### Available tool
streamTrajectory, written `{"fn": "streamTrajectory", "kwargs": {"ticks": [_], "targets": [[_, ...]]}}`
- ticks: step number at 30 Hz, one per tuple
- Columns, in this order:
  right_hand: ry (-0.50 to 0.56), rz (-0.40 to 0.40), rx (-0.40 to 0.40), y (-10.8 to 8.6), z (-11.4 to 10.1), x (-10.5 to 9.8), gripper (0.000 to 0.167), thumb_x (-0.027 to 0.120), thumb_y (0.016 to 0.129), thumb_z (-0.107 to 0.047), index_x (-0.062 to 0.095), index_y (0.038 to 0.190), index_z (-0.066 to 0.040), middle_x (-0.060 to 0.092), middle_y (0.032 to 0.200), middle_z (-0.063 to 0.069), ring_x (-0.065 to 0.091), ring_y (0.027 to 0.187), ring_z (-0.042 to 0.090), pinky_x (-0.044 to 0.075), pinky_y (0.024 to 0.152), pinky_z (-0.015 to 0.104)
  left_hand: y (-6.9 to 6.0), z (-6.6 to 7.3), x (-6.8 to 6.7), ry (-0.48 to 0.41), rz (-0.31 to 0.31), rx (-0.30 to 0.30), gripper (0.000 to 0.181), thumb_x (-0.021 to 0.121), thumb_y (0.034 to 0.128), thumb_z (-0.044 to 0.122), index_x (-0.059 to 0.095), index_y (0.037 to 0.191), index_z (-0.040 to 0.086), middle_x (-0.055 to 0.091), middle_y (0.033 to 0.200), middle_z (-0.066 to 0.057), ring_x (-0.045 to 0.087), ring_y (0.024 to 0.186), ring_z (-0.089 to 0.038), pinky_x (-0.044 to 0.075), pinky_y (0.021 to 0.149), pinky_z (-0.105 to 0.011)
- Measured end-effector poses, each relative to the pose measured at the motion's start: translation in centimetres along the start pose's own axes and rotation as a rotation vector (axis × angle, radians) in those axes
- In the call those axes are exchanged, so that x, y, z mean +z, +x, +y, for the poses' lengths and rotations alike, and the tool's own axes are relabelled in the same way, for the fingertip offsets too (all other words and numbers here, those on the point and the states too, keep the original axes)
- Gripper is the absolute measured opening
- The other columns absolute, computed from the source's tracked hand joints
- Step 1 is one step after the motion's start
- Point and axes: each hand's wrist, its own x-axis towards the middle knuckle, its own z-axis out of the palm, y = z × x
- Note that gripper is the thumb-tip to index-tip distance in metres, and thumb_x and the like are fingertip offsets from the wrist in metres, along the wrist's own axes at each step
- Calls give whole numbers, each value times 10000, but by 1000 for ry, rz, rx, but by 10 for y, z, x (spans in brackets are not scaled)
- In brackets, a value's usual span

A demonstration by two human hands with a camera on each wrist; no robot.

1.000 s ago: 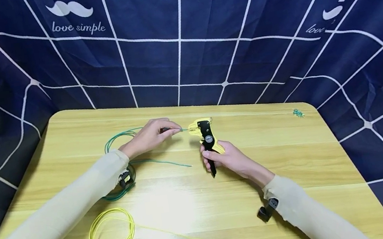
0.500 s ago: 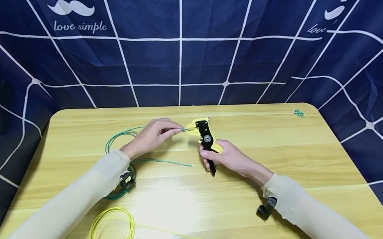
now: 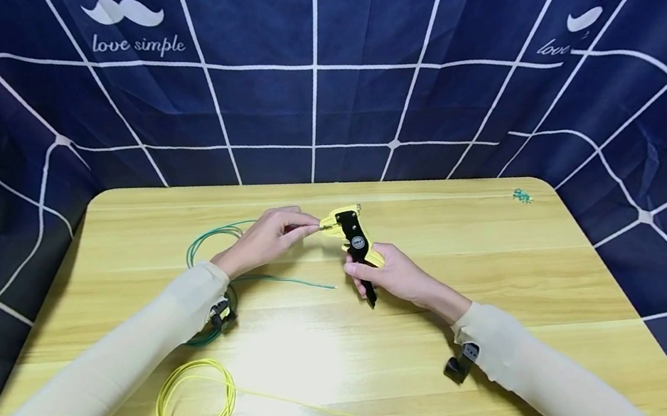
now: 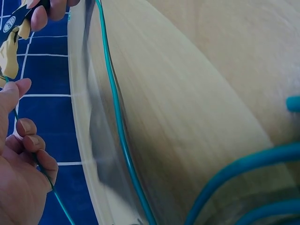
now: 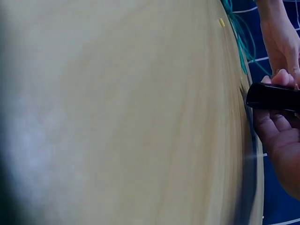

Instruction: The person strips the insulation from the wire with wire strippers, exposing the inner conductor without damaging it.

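Note:
My left hand (image 3: pixel 267 239) pinches a green wire (image 4: pixel 61 204) between thumb and forefinger. In the left wrist view the wire runs back across the palm, under the other fingers. Its front end meets the yellow nose of a black-and-yellow wire stripper (image 3: pixel 351 228); how deep it sits between the jaws cannot be seen. My right hand (image 3: pixel 400 273) grips the stripper by its handles, above the table. The black handle end (image 5: pixel 269 97) shows in the right wrist view. More green wire (image 3: pixel 202 240) lies coiled beneath my left wrist, with one loose end (image 3: pixel 293 281) stretching right.
A coil of yellow wire (image 3: pixel 229 397) lies at the front left of the wooden table (image 3: pixel 476 251), its tail pointing right. Small green bits (image 3: pixel 522 195) are heaped near the back right corner. Dark blue cloth (image 3: pixel 266 103) with white lines hangs behind and on both sides.
The stripper has shifted slightly left, and my left hand slightly right. The stretch of green wire between my left fingertips and the stripper's nose has shortened until they nearly meet.

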Motion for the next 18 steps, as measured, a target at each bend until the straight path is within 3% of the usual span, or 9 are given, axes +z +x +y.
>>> {"fn": "streamTrajectory", "kwargs": {"ticks": [7,14,18], "targets": [[0,13,3,0,0,3,170,689,1092,-139,646,1131,21,651,800,123,636,686,200,581,659,342,-1,-1,1,2,-4,20,214,668,1097,84,818,1246,51,690,973,-152,538,795,-165,468,727,-332],[1,18,4,0,1,4,159,683,1095,-143,639,1121,8,645,797,125,634,687,203,580,659,343,-1,-1,2,0,-7,44,236,634,1106,58,797,1274,27,761,1194,-144,659,984,-196,539,910,-409],[7,21,1,-1,0,4,168,689,1093,-155,638,1117,3,645,788,123,635,682,201,581,660,346,-1,-2,2,8,-19,58,251,619,1108,44,784,1295,15,758,1242,-149,678,1057,-222,540,965,-437]]}}
